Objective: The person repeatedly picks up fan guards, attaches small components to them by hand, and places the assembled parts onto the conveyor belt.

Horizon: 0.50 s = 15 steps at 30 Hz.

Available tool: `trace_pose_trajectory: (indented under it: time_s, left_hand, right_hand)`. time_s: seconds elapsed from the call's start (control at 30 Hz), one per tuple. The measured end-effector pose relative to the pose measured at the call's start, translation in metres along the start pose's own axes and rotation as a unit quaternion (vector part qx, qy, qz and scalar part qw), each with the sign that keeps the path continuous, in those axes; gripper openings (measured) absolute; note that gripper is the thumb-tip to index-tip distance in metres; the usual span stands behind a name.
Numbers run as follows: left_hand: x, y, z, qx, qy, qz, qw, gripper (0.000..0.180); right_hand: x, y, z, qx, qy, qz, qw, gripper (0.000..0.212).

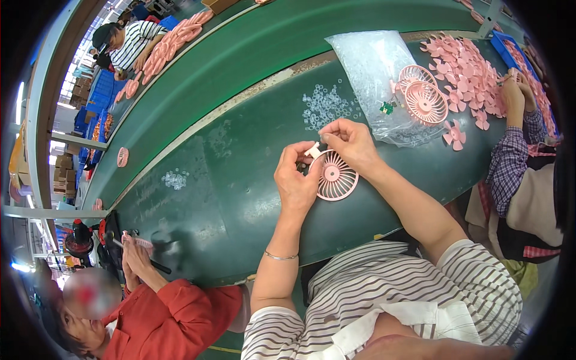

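Over the green bench, my left hand (295,181) is closed round the edge of a pink fan grille (337,187), whose round ribbed face hangs below the fingers. A small white part (314,150) sits at the grille's upper edge, between my two hands. My right hand (353,146) is closed in a pinch right beside that white part, at a small dark piece. How the dark piece joins the grille is hidden by my fingers. Just beyond my hands lies a scatter of small clear rings (324,107).
Right of my hands, a clear plastic bag (366,66) lies under pink grilles (426,102) and a green circuit board (387,108). Pink fan blades (459,75) are heaped farther right, near a co-worker's hands. Left, a person in red handles a pink part. Beyond runs a green conveyor (240,66).
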State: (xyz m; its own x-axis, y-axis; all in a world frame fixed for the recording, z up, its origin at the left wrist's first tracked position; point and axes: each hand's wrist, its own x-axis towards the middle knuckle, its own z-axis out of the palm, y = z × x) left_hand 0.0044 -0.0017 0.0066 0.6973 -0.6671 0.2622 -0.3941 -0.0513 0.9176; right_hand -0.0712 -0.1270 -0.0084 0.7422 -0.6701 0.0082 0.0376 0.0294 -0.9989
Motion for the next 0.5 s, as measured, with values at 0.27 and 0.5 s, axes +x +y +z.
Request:
trace_pose_trajectory:
  time_s: [0.27,0.5]
  left_hand:
    - [0.0012,-0.0041,0.0056,-0.225,-0.037,-0.103,0.968,0.026]
    - [0.0002,-0.0061,0.0076,-0.252,-0.024,-0.099,0.962,0.024]
  right_hand:
    - [-0.0007,0.0024,0.0029,0.032,0.029,-0.030,0.999,0.010]
    - [-0.0009,-0.0032,-0.0058,0.119,-0.026,0.019,0.992,0.012]
